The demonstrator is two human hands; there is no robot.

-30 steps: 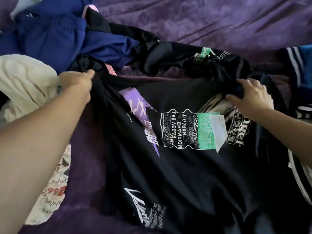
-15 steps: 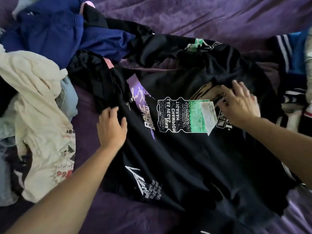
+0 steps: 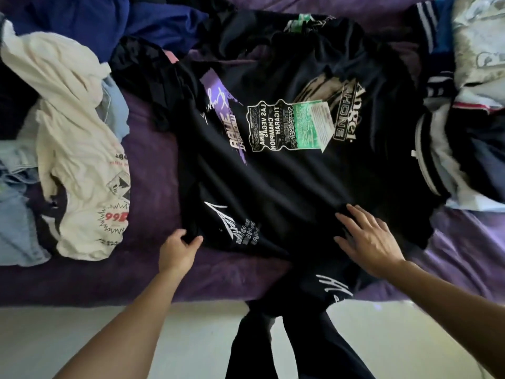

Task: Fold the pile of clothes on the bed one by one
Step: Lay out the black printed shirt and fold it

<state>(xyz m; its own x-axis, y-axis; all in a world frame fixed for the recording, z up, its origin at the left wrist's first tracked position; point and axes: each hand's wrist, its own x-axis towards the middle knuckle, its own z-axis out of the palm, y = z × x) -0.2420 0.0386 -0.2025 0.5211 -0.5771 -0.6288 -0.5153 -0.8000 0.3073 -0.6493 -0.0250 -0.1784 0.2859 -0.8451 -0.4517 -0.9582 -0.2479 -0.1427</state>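
A black T-shirt (image 3: 287, 181) with purple, green and white mirrored prints lies spread over the purple bedcover (image 3: 142, 269), collar end away from me. Its lower part hangs over the bed's near edge. My left hand (image 3: 177, 248) pinches the shirt's lower left edge between thumb and fingers. My right hand (image 3: 366, 239) lies flat with spread fingers on the shirt's lower right part. A cream printed T-shirt (image 3: 79, 149) lies crumpled at the left.
Blue garments (image 3: 90, 17) are heaped at the top left, light blue denim (image 3: 16, 214) at the far left. Striped and grey-white clothes (image 3: 470, 105) pile at the right. The pale floor (image 3: 54, 340) shows below the bed's edge.
Both hands have come from the shirt's upper part down to its lower edge. The left hand now pinches the hem, and the shirt lies flatter. The view has pulled back.
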